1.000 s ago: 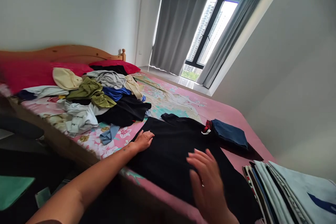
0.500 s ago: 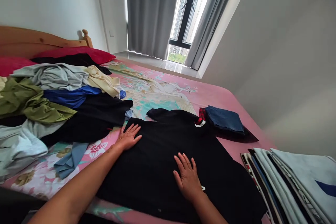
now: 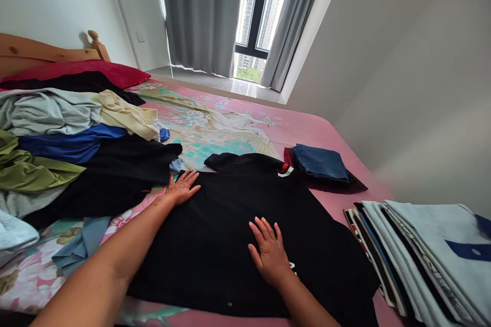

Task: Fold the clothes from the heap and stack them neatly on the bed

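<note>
A black T-shirt (image 3: 222,235) lies spread on the bed, its collar with a white label toward the right and one sleeve at the far side. My left hand (image 3: 183,187) rests flat on the shirt's far left corner, fingers spread. Palm down on the middle of the shirt is my right hand (image 3: 268,250), fingers apart. Part of a white print shows beside the right wrist; the forearm hides the rest. Neither hand grips the cloth.
Loose clothes (image 3: 57,153) are heaped on the left side of the bed. Folded dark blue clothing (image 3: 321,162) lies beyond the collar. A row of folded shirts (image 3: 422,255) stands at the right. The pink flowered sheet (image 3: 303,122) runs toward the curtained window (image 3: 259,20).
The view has shifted slightly to the right, so everything sits a little further left. Both hands stay flat on the black T-shirt, in nearly the same places.
</note>
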### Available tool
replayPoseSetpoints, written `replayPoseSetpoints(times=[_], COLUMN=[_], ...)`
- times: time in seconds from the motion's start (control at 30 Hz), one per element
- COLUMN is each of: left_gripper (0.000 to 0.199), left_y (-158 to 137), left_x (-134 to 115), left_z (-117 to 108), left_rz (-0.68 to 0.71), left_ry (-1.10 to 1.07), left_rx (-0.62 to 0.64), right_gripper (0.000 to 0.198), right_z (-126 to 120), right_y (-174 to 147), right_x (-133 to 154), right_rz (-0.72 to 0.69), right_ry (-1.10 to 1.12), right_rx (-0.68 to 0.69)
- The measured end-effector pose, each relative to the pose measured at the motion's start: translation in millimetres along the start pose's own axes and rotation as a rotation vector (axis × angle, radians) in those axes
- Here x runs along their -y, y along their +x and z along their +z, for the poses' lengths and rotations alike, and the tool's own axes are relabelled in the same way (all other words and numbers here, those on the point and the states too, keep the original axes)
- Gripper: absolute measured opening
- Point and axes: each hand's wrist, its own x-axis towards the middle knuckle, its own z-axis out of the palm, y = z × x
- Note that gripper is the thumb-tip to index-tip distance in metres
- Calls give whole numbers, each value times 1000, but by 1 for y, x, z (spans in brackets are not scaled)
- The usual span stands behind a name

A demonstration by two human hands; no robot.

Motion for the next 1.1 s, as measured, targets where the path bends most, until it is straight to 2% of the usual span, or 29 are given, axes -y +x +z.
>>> replayPoseSetpoints(times=[0.13,0.3,0.4,0.47,0.6,0.67,0.73,0.83,0.9,0.97,1.03,1.1], left_gripper=[65,62,57,56,54,55,57,57,59,63,66,67], left_y=[3,11,4,-9,-41,-47,-44,-28,-17,-11,-10,-12], left_x=[1,-7,-35,-62,-117,-129,-125,-88,-57,-32,-20,-20], left_z=[5,-8,-14,-12,1,5,5,4,6,12,18,21], left_rz=[19,54,70,142,384,428,409,285,163,65,25,25], left_ry=[31,43,56,32,-59,-92,-101,-53,-11,18,35,40], left_rx=[-18,-42,-99,-125,-68,-33,-11,-6,-32,-72,-113,-138], right_gripper=[53,53,53,53,49,44,40,42,46,54,57,58], right_z=[-4,-10,-15,-19,-33,-41,-46,-43,-35,-22,-9,1], right_y=[2,4,3,3,20,36,52,63,60,53,47,43], right_x=[1,2,2,3,8,3,-13,-65,-110,-147,-170,-178], right_rz=[26,46,59,61,67,38,-19,-11,159,367,445,442], right_ry=[40,83,109,129,177,214,239,204,138,68,10,-24], right_rx=[5,20,21,26,41,23,3,68,128,94,35,-4])
